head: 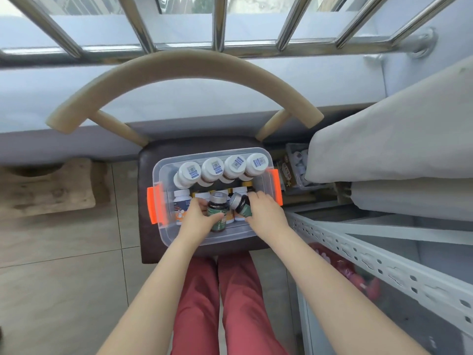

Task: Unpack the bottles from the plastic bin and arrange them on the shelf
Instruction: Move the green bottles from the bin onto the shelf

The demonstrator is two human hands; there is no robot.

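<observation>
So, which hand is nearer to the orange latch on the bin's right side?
Right. The right hand lies just beside the latch, inside the bin; the left hand is further away, nearer the opposite latch.

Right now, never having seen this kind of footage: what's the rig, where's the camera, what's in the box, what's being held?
There is no machine here. A person works with bare hands, and the single picture comes from a wide-angle camera worn on their head, looking forward and down, so you see their own arms and legs.

A clear plastic bin with orange latches sits on a dark chair seat. Inside, four white-capped bottles line the far side, and more bottles lie nearer.

The left hand grips a dark bottle with a green label and silver cap. The right hand holds a second dark bottle, tilted. The white metal shelf stands on the person's right.
</observation>
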